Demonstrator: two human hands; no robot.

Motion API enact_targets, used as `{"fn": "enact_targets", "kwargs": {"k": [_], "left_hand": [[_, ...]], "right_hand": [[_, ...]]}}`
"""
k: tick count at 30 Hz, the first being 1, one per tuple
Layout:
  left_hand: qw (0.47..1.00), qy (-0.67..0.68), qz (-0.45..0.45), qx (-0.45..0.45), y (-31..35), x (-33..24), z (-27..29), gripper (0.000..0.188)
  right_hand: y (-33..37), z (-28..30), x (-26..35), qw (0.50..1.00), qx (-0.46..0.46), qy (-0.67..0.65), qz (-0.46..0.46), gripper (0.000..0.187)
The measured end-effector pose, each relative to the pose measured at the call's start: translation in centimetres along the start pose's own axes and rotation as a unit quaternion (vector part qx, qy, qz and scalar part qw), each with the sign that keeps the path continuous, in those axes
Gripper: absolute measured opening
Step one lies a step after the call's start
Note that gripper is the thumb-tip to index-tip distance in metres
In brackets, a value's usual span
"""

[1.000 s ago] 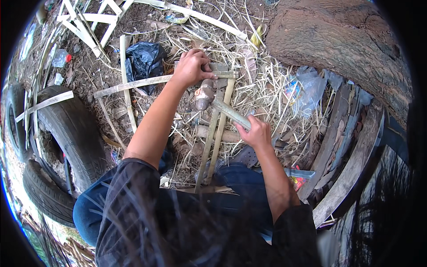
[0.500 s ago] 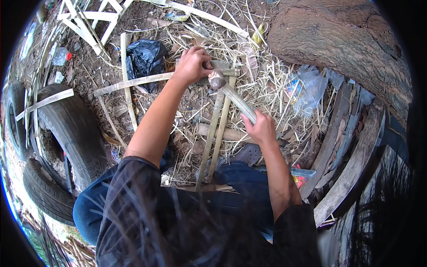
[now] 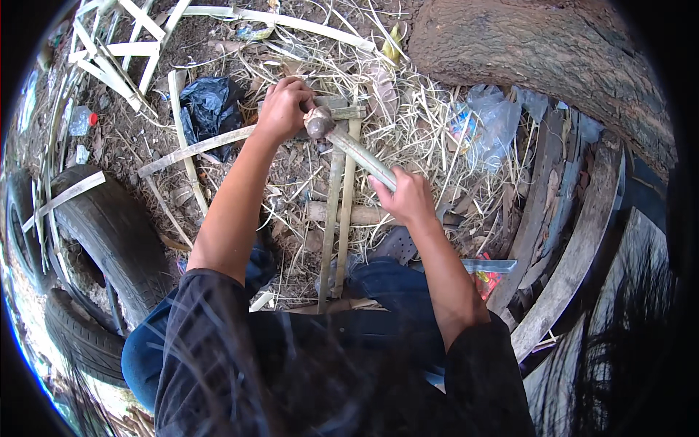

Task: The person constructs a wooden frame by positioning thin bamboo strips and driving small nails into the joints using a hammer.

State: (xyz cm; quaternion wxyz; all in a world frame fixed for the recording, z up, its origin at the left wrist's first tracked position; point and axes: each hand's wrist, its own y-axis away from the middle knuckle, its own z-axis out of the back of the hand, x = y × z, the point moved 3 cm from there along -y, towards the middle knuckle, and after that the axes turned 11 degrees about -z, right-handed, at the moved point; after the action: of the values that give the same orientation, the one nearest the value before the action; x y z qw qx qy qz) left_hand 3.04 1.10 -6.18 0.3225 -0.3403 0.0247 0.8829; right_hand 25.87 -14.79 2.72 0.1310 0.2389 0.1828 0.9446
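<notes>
My right hand grips the pale handle of a hammer, whose rounded, worn head is up beside my left fingertips. My left hand is closed over a bamboo strip that runs crosswise, fingertips pinched near the hammer head; what they pinch is hidden. Two more bamboo strips run from the crosswise one toward my body. Further left, another strip crosses under or over it; I cannot tell which. A short wooden piece lies just beyond the joint.
Black plastic bag lies beyond the strips. Old tires stand at left, with a bamboo lattice beyond. A thick trunk fills the far right, above clear plastic and wooden planks. Shavings cover the ground.
The whole scene has shifted slightly left in view. Both hands keep nearly the same places on the strips and hammer, and the hammer head stays beside my left fingers.
</notes>
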Motion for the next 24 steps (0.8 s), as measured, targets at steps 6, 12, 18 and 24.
{"fn": "enact_targets", "kwargs": {"k": [6, 12, 18, 24], "left_hand": [[1.000, 0.006, 0.018, 0.011, -1.2, -0.4, -1.2, 0.020], [1.000, 0.012, 0.001, 0.005, -1.9, -1.1, -1.6, 0.023], [0.999, 0.010, 0.028, 0.045, -2.0, -1.3, -2.5, 0.026], [0.998, 0.036, 0.021, 0.041, -2.5, -1.0, -2.7, 0.032]], "right_hand": [[0.0, 0.3, -2.3, 1.000, -0.009, -0.024, 0.006, 0.042], [-0.3, 0.9, -2.8, 1.000, 0.018, -0.002, 0.001, 0.042], [0.1, 0.6, -4.1, 1.000, 0.015, -0.016, -0.003, 0.043], [-0.8, 0.5, -4.4, 0.999, 0.037, -0.016, 0.018, 0.045]]}}
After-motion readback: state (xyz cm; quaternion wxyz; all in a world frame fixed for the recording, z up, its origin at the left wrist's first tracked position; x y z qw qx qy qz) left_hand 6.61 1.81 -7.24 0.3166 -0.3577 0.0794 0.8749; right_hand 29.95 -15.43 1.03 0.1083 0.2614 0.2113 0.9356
